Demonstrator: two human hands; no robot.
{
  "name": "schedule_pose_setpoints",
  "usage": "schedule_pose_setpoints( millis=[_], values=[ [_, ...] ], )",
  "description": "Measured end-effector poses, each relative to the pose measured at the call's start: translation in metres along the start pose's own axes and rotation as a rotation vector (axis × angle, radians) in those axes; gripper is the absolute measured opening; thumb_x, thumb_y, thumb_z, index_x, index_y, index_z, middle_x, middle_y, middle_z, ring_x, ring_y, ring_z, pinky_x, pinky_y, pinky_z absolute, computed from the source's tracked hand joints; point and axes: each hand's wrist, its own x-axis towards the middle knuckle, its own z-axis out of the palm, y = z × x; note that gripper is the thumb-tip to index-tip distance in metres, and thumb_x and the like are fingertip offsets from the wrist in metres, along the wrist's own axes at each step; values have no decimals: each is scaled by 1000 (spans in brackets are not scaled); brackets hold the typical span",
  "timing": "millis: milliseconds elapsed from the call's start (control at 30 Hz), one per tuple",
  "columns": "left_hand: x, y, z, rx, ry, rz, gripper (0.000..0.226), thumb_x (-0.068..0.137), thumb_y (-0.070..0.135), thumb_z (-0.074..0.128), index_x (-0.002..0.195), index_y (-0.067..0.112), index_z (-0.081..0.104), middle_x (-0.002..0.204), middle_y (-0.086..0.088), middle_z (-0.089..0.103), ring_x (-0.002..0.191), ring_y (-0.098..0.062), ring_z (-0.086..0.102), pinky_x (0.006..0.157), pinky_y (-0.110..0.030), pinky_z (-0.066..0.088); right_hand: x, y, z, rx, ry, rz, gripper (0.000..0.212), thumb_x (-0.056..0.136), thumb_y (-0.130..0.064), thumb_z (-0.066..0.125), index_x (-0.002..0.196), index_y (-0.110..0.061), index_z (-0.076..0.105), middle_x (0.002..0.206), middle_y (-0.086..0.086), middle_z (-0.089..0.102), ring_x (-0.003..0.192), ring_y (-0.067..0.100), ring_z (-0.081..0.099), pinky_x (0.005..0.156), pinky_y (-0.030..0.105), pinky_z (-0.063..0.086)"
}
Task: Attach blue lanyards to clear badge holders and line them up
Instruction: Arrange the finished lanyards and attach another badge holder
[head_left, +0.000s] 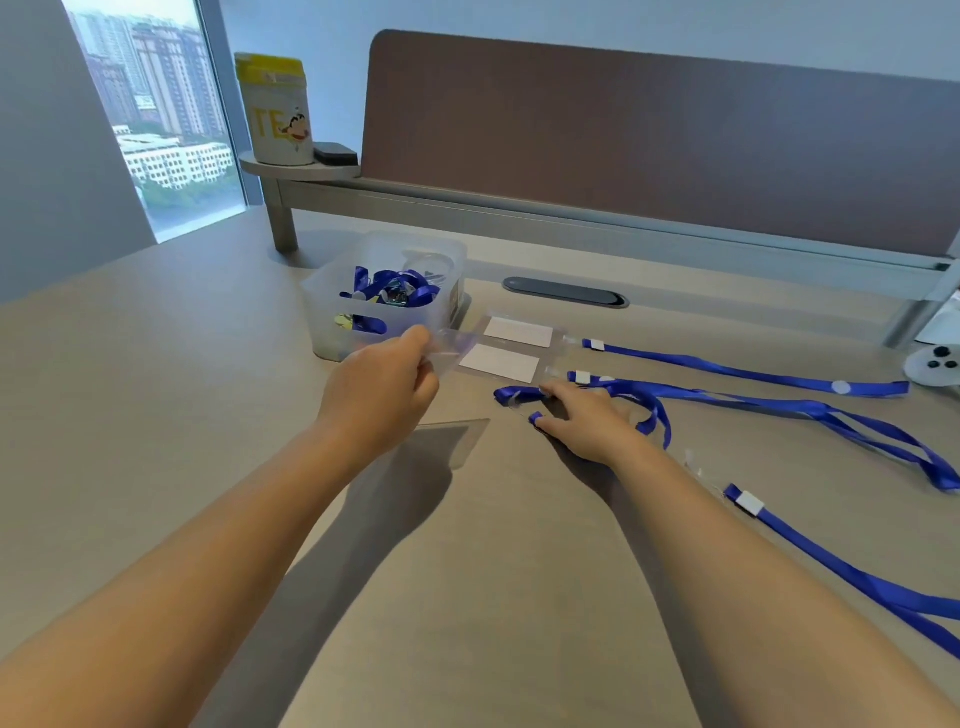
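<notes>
We work at a pale beige desk (182, 389) with a matte, smooth top. A brown fabric divider (649, 135) stands along its far edge, and a tall window (156, 114) at far left shows city towers. A dark oval cable port (566, 292) sits in the desk near the divider.

A translucent plastic bin (363, 291) holds a tangle of blue ribbon. Just right of it lie two clear holders (511, 345), flat and rectangular, each with a white card inside, side by side in a row. From each a flat blue lanyard (743, 370) runs off to the right; a third lanyard lies nearer us, apart from the others.

Our left hand (382, 395) pinches a clear, glossy holder (452, 345) between thumb and fingertips, raised just left of the row. Another clear sheet (457, 441) lies flat below it.

Our right hand (587, 421) rests palm down on the desk, fingers spread and lightly curled over a lanyard loop (519, 395), touching it; we cannot tell whether they grip it.
</notes>
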Motion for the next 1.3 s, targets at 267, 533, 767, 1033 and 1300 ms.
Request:
schedule_pose_setpoints(
  millis=[267, 533, 767, 1033, 1300],
  values=[
    [-8, 3, -3, 24, -8, 11, 20, 93, 17, 43, 105, 6, 55, 102, -13, 68, 74, -21, 55, 63, -29, 45, -13, -15, 0, -184, 33, -25, 31, 91, -31, 49, 112, -10, 58, 110, 11, 63, 103, 25, 54, 87, 37, 37],
    [-18, -14, -27, 7, -12, -71, 22, 94, 18, 41, 107, 7, 54, 107, -15, 66, 74, -18, 51, 65, -29, 48, -27, -48, -14, -26, 27, -61, 28, 92, -18, 50, 113, -3, 60, 105, 16, 65, 88, 22, 54, 76, 30, 41],
    [-9, -47, -50, -145, -1, -249, 24, 95, 19, 40, 112, 10, 53, 113, -14, 63, 83, -18, 50, 71, -28, 46, -5, -96, -52, 861, 294, -3, 23, 86, -2, 57, 108, 2, 61, 89, 12, 60, 74, 22, 59, 68, 31, 54],
    [22, -83, -72, -271, 66, -335, 22, 94, 17, 42, 112, 10, 52, 118, -14, 60, 89, -20, 49, 73, -30, 46, 56, -169, -88, 1184, 621, -61, 23, 88, -2, 55, 110, -3, 61, 92, 5, 59, 84, 18, 58, 84, 30, 54],
    [43, -109, -77, -304, 118, -345, 22, 93, 14, 40, 108, 7, 55, 111, -14, 63, 87, -23, 52, 76, -36, 49, 118, -185, -52, 545, 488, -175, 25, 90, -9, 51, 113, -3, 61, 108, 16, 65, 102, 30, 60, 91, 40, 51]
  ],
)
